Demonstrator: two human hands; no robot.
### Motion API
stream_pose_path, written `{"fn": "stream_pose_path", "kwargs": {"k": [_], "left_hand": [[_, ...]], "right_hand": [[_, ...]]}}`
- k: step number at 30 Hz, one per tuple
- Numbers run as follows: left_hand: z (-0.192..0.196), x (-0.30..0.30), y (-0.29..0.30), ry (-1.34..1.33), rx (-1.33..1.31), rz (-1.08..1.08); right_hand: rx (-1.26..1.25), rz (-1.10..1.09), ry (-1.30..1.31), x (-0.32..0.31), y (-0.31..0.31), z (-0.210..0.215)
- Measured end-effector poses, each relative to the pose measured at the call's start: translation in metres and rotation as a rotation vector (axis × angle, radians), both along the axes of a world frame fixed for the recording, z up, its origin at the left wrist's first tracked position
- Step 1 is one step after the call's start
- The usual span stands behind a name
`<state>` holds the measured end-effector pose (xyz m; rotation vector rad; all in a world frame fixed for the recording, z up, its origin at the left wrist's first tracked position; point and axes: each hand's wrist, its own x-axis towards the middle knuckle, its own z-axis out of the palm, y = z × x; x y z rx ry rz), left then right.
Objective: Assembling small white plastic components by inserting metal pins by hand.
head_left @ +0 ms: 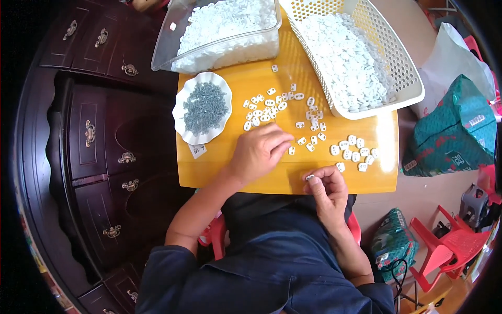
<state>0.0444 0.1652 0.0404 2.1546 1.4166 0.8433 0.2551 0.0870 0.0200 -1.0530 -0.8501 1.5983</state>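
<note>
My right hand (331, 194), at the table's front edge, pinches a small white plastic piece (310, 177) between thumb and fingertips. Further left, my left hand (257, 150) hovers over the table with bent fingers drawn together; whatever they may hold is too small to make out. Just past its fingertips lie loose white pieces with two dark holes (301, 141). More such pieces are scattered beyond it in a loose cluster (269, 111). A separate group of rounded white pieces (355, 156) rests right of them, beyond my right hand.
A white scalloped plate (180, 123) of thin grey screw-like pins stands at the left of the yellow table (219, 170). At the back are a clear bin (230, 58) and a cream perforated basket (405, 76), both full of white pieces. Green bags (455, 131) stand right.
</note>
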Motion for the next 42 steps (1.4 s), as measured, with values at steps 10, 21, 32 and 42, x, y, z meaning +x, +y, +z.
{"fn": "stream_pose_path", "kwargs": {"k": [10, 21, 32, 42], "left_hand": [[-0.005, 0.002, 0.018, 0.176, 0.026, -0.156], [-0.011, 0.007, 0.031, 0.374, 0.169, -0.305], [0.046, 0.018, -0.021, 0.239, 0.03, -0.323], [0.035, 0.024, -0.022, 0.237, 0.063, -0.34]], "right_hand": [[-0.063, 0.023, -0.009, 0.002, 0.0, -0.003], [-0.074, 0.075, -0.013, 0.007, 0.003, -0.006], [-0.015, 0.092, -0.017, 0.002, -0.005, -0.013], [-0.086, 0.182, 0.098, 0.012, 0.007, -0.005]]}}
